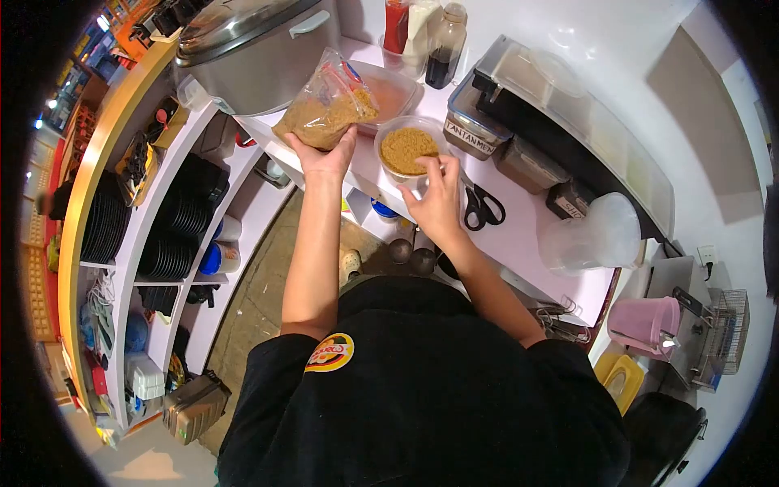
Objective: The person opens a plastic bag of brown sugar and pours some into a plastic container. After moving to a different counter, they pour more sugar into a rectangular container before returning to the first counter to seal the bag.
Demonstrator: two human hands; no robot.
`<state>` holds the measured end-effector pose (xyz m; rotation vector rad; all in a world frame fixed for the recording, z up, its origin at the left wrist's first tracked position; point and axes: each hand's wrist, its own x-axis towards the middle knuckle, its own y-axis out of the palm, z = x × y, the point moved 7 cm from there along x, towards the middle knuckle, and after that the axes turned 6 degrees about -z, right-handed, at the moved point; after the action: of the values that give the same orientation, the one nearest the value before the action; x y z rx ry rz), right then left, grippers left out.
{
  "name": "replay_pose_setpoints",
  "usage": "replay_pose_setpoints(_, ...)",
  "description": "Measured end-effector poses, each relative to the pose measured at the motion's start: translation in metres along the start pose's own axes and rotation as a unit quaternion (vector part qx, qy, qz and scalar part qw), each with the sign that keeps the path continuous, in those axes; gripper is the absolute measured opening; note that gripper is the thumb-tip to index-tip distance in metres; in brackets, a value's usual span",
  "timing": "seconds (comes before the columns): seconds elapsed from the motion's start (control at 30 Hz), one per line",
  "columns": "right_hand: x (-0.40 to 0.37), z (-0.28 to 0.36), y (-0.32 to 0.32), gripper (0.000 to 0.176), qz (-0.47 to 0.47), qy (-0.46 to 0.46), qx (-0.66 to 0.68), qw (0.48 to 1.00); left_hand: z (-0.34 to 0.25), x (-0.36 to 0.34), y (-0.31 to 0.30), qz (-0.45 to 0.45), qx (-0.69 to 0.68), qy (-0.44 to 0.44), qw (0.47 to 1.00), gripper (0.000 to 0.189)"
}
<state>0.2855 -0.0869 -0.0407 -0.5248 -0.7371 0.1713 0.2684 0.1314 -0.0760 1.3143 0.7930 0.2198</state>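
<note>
My left hand [326,156] is closed around the lower end of a clear zip bag [320,114] of brown, crumb-like powder, held up tilted over the counter. Just right of the bag stands a round plastic tub [385,165], filled near its top with the same-looking brown powder [408,150]. At the tub's near right rim is my right hand [436,199], its fingers curved and the thumb apart from them. Black-handled scissors [484,209] lie on the counter right beside that hand, their blades partly hidden.
A big metal pot [260,69] stands back left. Behind the tub are a shallow plastic container [389,91] and sauce bottles [444,49]. Labelled boxes [477,134] and a stack of clear lids or cups [596,231] line the right. Shelves with black dishes [166,258] fill the left.
</note>
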Motion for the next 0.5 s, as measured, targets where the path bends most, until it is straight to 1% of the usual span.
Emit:
replay_pose_setpoints(0.03,-0.002,-0.002,0.003,0.077,0.042,0.016,-0.020,0.999,0.001,0.000,0.000,-0.003,-0.004,-0.003,1.000,0.076)
replay_pose_setpoints(0.13,0.012,0.011,-0.014,0.097,-0.024,-0.003,-0.033,0.999,0.005,-0.002,-0.001,-0.013,-0.011,-0.020,1.000,0.076)
replay_pose_setpoints(0.23,0.025,0.000,-0.003,0.113,-0.029,0.003,0.052,0.998,0.008,-0.004,0.003,-0.020,-0.004,-0.029,0.999,0.075)
replay_pose_setpoints(0.33,0.027,-0.017,0.015,0.110,-0.012,0.046,0.130,0.990,0.009,-0.003,0.004,-0.020,0.013,-0.019,1.000,0.074)
replay_pose_setpoints(0.4,0.029,-0.022,0.018,0.107,-0.020,0.052,0.153,0.987,0.009,-0.005,0.007,-0.008,0.016,-0.019,1.000,0.073)
replay_pose_setpoints(0.43,0.030,-0.021,0.018,0.106,-0.025,0.055,0.165,0.984,0.008,-0.007,0.010,-0.004,0.024,-0.011,1.000,0.073)
replay_pose_setpoints(0.5,0.035,-0.010,0.008,0.104,-0.062,0.024,0.157,0.985,0.007,-0.012,0.014,0.002,0.039,0.007,0.999,0.072)
